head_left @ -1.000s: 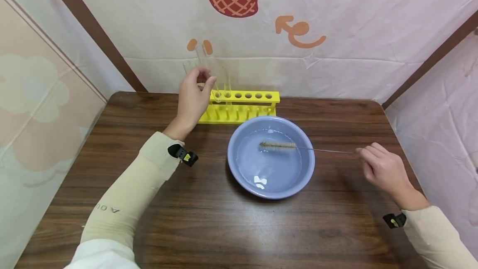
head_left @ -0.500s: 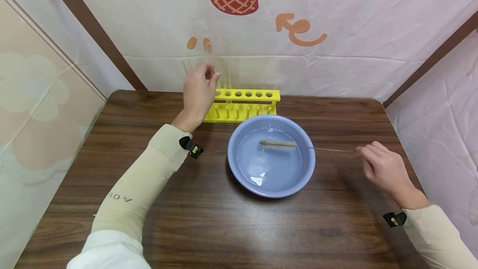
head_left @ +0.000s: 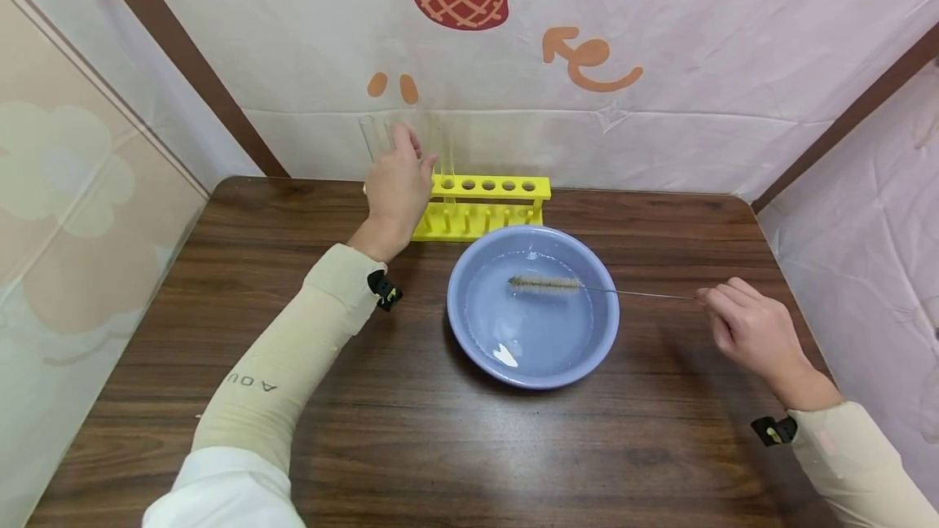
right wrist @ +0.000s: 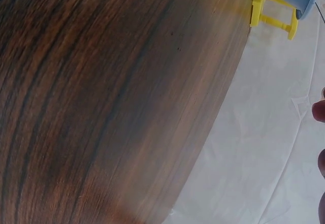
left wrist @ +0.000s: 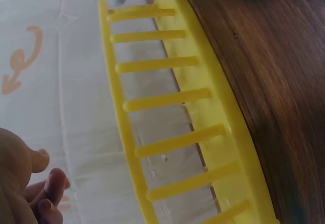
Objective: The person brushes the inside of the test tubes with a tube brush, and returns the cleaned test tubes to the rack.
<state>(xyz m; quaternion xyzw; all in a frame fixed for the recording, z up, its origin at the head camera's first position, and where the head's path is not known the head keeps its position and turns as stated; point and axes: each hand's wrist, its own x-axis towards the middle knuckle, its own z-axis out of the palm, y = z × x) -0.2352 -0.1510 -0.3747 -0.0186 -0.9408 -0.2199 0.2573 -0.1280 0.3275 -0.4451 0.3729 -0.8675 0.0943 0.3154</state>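
Note:
At the left end of the yellow test tube rack (head_left: 477, 222), my left hand (head_left: 398, 190) pinches a clear test tube (head_left: 435, 133) near a hole of the rack. The glass is faint, and the hand hides much of the rack's left end. Other clear test tubes (head_left: 369, 137) stand in the rack. My right hand (head_left: 756, 332) holds the thin wire handle (head_left: 653, 294) of a test tube brush. The bristle head (head_left: 545, 283) lies over the blue basin (head_left: 458, 341) of water. Fingertips (right wrist: 320, 111) show at the edge of the right wrist view.
The basin stands just in front of the rack's right part. Both are on a dark wood table (head_left: 440, 455) with printed cloth (head_left: 660, 129) behind it and at the sides. Several rack holes to the right hold no tube.
My left hand has moved a little to the right, bringing a tilted test tube upright and lower at the rack. The right hand and the brush have stayed nearly still.

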